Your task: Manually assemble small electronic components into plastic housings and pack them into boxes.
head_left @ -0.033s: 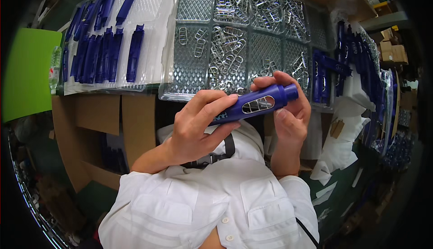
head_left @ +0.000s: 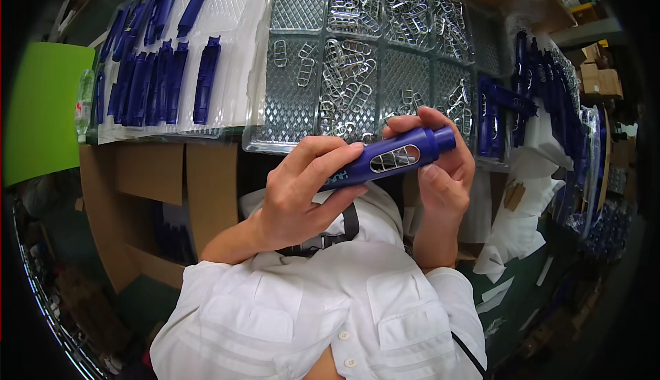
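A dark blue plastic tube-like casing (head_left: 364,163) is held in front of my chest, its narrower collar end tilted up to the right. A silver oval frame with crossbars (head_left: 394,158) sits in the window on its side, and light lettering shows near the left end. My left hand (head_left: 302,180) is wrapped round the left part, fingers on top and thumb below. At the collar end, my right hand (head_left: 443,174) grips with fingers behind and the thumb at the lower edge. The left tip of the casing is hidden by my left hand.
Beyond my hands lies a clear compartment tray (head_left: 278,129) holding many loose silver frames (head_left: 354,2). Blue half-shells (head_left: 206,81) lie in rows at the left; more blue parts (head_left: 491,118) are at the right. A cardboard box (head_left: 213,194) stands open below, near a plastic bottle (head_left: 84,105).
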{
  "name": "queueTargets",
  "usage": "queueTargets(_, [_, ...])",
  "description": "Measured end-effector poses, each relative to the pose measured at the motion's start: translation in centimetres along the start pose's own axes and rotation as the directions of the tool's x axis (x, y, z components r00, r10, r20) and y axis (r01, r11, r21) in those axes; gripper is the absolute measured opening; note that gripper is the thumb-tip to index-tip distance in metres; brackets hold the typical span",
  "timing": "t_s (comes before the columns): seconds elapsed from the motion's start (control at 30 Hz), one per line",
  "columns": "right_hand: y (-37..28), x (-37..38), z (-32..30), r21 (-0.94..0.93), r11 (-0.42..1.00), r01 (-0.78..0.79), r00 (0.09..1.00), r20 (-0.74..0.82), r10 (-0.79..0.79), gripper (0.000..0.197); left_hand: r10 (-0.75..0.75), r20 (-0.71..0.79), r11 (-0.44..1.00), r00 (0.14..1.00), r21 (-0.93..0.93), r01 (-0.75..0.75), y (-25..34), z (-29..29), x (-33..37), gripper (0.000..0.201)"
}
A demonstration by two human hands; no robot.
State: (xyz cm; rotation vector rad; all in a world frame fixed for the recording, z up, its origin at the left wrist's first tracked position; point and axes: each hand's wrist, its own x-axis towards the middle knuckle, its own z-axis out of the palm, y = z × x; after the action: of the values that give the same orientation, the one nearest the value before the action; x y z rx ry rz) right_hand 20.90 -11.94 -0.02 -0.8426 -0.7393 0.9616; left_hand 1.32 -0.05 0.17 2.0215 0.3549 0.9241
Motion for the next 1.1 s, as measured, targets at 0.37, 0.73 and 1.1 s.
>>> queueTargets(0.37, [0.5, 0.6, -0.5, -0.006, 1.0, -0.004, 1.0, 0.009, 0.004, 0.071, -0.01, -0.012, 1.0, 1.0, 0.012, 0.01, -0.4, 0.1, 0.0, 0.058])
queueTargets(0.73, [0.9, 1.5, -0.9, 0.007, 0.998, -0.056, 0.997, -0.051, 0.056, 0.072, -0.068, 0.075, 0.998, 0.995, -0.008, 0.069, -0.3, 0.7, -0.5, 0.072])
queueTargets(1.1, [-0.2, 3.9, -0.3, -0.034, 0.999, 0.038, 0.996, 0.08, -0.035, 0.068, -0.029, 0.18, 0.991, 0.983, -0.123, 0.052, 0.5, 2.6, -1.6, 0.081])
